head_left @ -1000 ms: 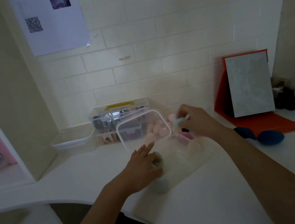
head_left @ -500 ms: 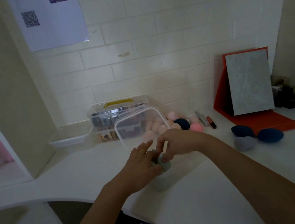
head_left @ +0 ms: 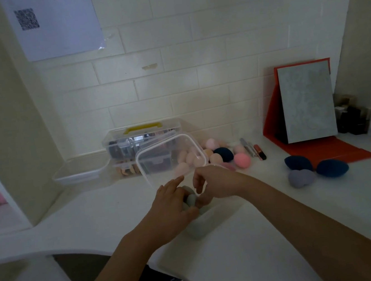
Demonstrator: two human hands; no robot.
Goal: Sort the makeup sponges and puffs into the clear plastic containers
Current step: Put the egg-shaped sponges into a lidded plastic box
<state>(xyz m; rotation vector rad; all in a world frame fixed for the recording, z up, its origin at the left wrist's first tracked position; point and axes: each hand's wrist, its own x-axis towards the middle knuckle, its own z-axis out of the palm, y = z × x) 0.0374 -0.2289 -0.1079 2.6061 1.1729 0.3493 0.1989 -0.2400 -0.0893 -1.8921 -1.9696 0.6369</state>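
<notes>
A clear plastic container sits at the middle of the white counter, with its hinged lid standing open behind it. Grey-green sponges fill it to the rim. My left hand rests on those sponges with its fingers stretched forward. My right hand pinches one grey-green sponge at the container's top, right beside the left fingers. Behind the lid lies a pile of pink, peach and navy sponges. A navy sponge, another navy one and a lilac-grey sponge lie to the right.
A clear box with a yellow handle stands against the tiled wall, and an empty clear tray sits left of it. Lip products, a red-framed mirror and small bottles occupy the right side. The counter's curved front edge lies at lower left.
My right hand came back from the pile behind the lid with a grey-green sponge and now holds it at the container's top. My left hand stayed on the sponges.
</notes>
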